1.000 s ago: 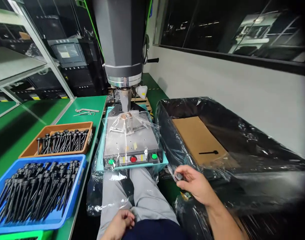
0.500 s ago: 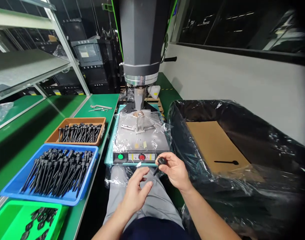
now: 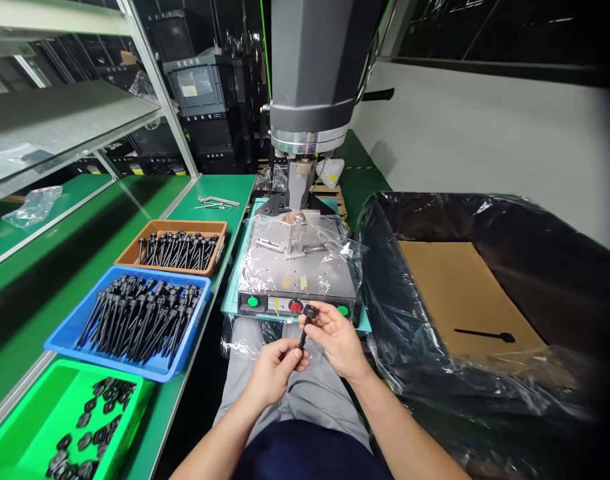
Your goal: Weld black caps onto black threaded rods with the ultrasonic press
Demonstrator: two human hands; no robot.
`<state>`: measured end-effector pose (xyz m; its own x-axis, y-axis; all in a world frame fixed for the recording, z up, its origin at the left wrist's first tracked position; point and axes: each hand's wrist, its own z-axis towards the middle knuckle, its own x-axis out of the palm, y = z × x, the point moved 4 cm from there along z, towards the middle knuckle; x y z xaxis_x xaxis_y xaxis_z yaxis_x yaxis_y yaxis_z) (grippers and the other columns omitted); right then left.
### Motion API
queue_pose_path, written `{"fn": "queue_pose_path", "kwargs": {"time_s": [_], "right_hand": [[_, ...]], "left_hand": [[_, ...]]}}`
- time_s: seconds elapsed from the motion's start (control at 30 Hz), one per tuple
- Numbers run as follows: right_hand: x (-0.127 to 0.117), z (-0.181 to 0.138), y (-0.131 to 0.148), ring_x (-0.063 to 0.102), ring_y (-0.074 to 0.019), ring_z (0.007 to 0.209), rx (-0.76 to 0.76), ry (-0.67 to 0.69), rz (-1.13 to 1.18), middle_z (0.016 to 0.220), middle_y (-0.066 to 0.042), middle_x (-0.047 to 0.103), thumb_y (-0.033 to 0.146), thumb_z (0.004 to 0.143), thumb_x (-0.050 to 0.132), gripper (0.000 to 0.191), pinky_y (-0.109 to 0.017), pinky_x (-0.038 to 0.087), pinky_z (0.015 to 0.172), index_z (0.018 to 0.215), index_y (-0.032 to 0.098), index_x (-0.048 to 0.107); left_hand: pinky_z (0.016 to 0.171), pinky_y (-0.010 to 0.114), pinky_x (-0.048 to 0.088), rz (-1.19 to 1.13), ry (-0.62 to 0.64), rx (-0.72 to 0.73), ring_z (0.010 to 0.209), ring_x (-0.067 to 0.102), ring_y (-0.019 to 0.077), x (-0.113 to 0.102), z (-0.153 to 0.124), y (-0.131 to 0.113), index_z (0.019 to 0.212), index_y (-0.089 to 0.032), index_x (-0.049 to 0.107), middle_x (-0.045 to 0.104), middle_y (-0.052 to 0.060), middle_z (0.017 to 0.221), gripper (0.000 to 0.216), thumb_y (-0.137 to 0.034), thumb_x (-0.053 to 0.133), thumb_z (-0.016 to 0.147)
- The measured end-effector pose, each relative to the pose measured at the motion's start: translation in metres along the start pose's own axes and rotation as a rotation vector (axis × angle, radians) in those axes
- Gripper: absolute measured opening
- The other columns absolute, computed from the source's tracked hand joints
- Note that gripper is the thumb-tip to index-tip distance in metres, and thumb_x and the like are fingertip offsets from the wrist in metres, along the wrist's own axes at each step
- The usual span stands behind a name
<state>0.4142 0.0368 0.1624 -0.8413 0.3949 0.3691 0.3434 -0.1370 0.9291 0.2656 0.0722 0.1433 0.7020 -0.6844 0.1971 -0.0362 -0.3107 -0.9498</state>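
A: Identify the largest item near the hands.
B: The green bench point(image 3: 59, 280). It extends to the left of the left hand point(image 3: 275, 370) and forward.
A: Next in size?
B: The grey machine head point(image 3: 312, 67), well ahead of both hands and above the machine base point(image 3: 317, 273). The base sits just beyond the fingertips, partly covered by clear film.
A: Right side?
B: The plastic-lined bin point(image 3: 415, 320) stands right of the right hand point(image 3: 337, 340). A cardboard sheet point(image 3: 455, 287) lies inside, carrying one loose stemmed part point(image 3: 486, 335).
A: List the containers.
B: All are left of the left hand. The blue tray point(image 3: 189, 333) contains many black stemmed parts. The green tray point(image 3: 39, 407), nearer the body, contains small black pieces point(image 3: 85, 440). The brown tray point(image 3: 219, 248), farther forward, contains more stemmed parts.
A: State of the hands?
B: Both are nearly closed, in pinch grips. The right thumb and fingers grip the held part point(image 3: 310, 313) just below its round head; the left thumb and curled fingers close on its lower stem.
A: Position of that part?
B: Between the hands, head upward, tilted slightly, above the lap.
A: Smallest item?
B: The red button point(image 3: 295, 306) on the base front, just ahead of the hands.
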Motion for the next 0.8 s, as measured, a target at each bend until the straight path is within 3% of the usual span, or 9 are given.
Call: {"fn": "queue_pose_path", "kwargs": {"time_s": [0.27,0.43,0.57,0.7,0.8], "right_hand": [[0.009,0.01,-0.006,0.062,-0.0176,0.075,-0.033,-0.028,-0.083,0.082,-0.002,0.066,0.038,0.069,0.085,0.047,-0.033,0.053,0.072,0.106,0.022,0.062],[0.02,0.013,-0.022,0.061,-0.0176,0.073,0.018,-0.005,-0.098,0.082,-0.002,0.066,0.038,0.065,0.087,0.048,-0.032,0.052,0.069,0.101,0.021,0.061],[0.034,0.016,-0.034,0.062,-0.0198,0.074,0.075,0.055,-0.142,0.081,-0.002,0.065,0.044,0.067,0.086,0.047,-0.033,0.052,0.066,0.097,0.022,0.058],[0.046,0.018,-0.038,0.06,-0.0192,0.069,0.151,0.291,-0.153,0.075,-0.002,0.063,0.047,0.07,0.085,0.05,-0.031,0.05,0.061,0.103,0.02,0.059],[0.041,0.018,-0.041,0.057,-0.0178,0.066,0.195,0.322,-0.171,0.074,-0.003,0.062,0.05,0.072,0.083,0.054,-0.029,0.048,0.058,0.109,0.019,0.059]], "left_hand": [[0.079,0.036,0.057,0.062,-0.037,0.004,0.081,0.069,0.0199,-0.006,-0.004,0.0,0.102,-0.016,0.07,0.066,0.009,0.102,0.046,-0.057,0.07,0.08],[0.069,0.03,0.048,0.304,-0.083,0.055,0.07,0.057,0.0159,-0.014,-0.01,-0.008,0.086,-0.017,0.07,0.06,0.001,0.074,0.026,-0.042,0.065,0.085],[0.064,0.027,0.043,0.36,-0.116,0.017,0.066,0.053,0.0143,-0.025,-0.018,-0.009,0.08,-0.018,0.066,0.06,-0.001,0.068,0.013,-0.031,0.063,0.083],[0.063,0.025,0.043,0.472,-0.189,0.026,0.066,0.056,0.0134,-0.058,-0.024,-0.032,0.076,-0.018,0.065,0.063,-0.002,0.069,0.008,-0.025,0.066,0.078],[0.062,0.023,0.045,0.508,-0.322,0.057,0.065,0.058,0.0126,-0.11,-0.017,-0.068,0.076,-0.015,0.065,0.063,0.0,0.069,0.009,-0.022,0.064,0.079]]}}
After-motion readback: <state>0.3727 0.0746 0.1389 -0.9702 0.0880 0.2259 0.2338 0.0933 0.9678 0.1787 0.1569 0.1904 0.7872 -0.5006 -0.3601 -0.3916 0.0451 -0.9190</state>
